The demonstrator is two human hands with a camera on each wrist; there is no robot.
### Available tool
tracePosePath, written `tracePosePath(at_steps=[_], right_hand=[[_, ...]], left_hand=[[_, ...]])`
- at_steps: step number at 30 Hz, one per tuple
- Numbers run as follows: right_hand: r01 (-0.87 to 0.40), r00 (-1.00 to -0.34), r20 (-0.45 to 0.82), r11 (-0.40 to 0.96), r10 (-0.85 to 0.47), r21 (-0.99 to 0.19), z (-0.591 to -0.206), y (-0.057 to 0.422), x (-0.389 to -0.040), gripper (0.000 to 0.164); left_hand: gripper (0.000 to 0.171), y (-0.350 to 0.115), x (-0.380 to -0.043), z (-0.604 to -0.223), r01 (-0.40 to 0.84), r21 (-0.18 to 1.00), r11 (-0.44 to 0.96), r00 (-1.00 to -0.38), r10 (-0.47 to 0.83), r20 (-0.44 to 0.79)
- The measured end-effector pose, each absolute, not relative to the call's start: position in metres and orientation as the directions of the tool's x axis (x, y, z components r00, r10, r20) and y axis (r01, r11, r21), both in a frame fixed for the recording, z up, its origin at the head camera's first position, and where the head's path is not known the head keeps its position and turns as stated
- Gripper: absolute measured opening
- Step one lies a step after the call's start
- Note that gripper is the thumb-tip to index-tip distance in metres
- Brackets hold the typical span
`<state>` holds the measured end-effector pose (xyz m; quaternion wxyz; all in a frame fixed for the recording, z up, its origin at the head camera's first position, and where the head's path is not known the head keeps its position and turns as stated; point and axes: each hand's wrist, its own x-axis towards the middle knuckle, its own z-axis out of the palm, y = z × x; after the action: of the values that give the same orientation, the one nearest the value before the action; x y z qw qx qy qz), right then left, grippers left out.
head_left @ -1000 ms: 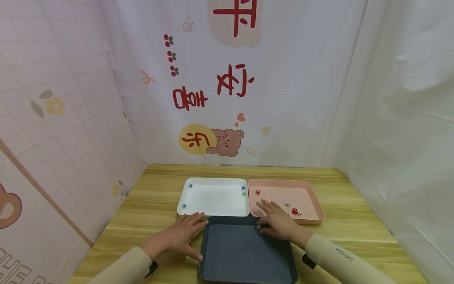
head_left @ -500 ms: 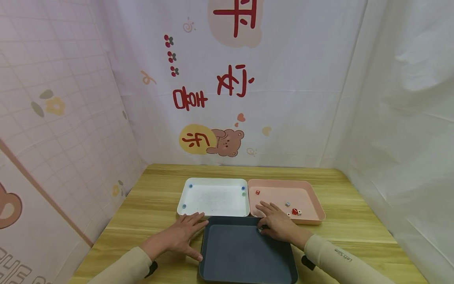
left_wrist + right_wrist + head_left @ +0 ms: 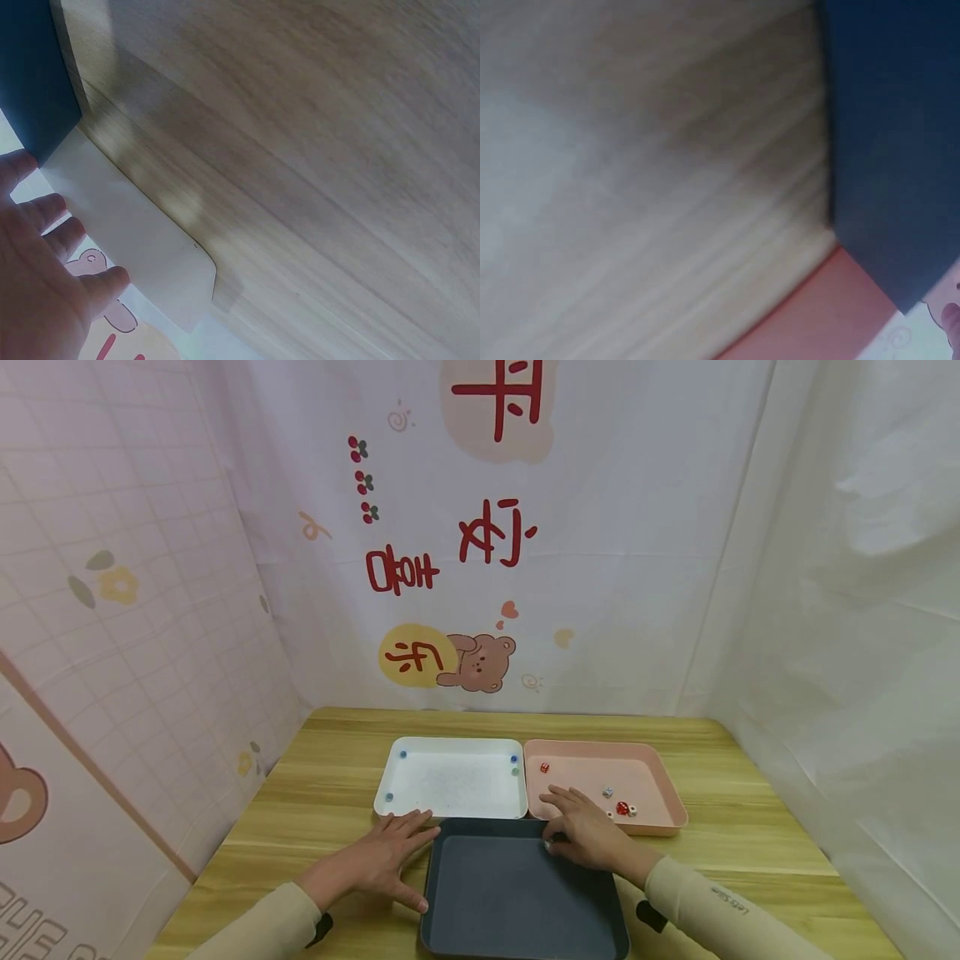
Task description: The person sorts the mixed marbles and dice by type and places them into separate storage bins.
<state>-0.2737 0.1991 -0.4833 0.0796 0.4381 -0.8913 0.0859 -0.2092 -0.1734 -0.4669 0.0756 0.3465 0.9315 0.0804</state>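
In the head view, my left hand (image 3: 373, 862) lies with its fingers spread at the left side of a dark grey tray (image 3: 517, 910). Its thumb meets the tray's edge, and its fingertips are near the front of a white tray (image 3: 457, 777). My right hand (image 3: 592, 835) is over the tray's far right corner. Thumb and index finger pinch a small die (image 3: 548, 844), mostly hidden by the fingers. Behind that hand sits a pink tray (image 3: 592, 756) with a larger red die (image 3: 622, 808) and several smaller dice. The right wrist view barely shows a fingertip.
Several small blue and green beads, one a blue bead (image 3: 402, 754), lie near the white tray's sides. The white and pink trays stand side by side behind the dark one. All rest on a wooden table (image 3: 330, 760), with printed cloth hanging behind and at the sides.
My right fingers have closed more tightly around the small die, so less of it shows, and the hand has shifted very slightly. The left hand and the trays stay put.
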Motion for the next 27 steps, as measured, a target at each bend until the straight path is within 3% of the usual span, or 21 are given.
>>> tracePosePath(at_steps=[14,27], right_hand=[[-0.754,-0.638,0.375,0.644,-0.672,-0.129,-0.46,0.215,-0.29,0.01],[-0.658,-0.732,0.378,0.731,-0.566,-0.181,-0.462,0.252,-0.31,0.009]], left_hand=[[0.107,-0.173,-0.21,-0.466,0.631,0.187,0.753,-0.751,0.654,-0.095],[0.106,-0.174,-0.21,-0.468,0.644,0.187,0.742,-0.745,0.664,-0.071]])
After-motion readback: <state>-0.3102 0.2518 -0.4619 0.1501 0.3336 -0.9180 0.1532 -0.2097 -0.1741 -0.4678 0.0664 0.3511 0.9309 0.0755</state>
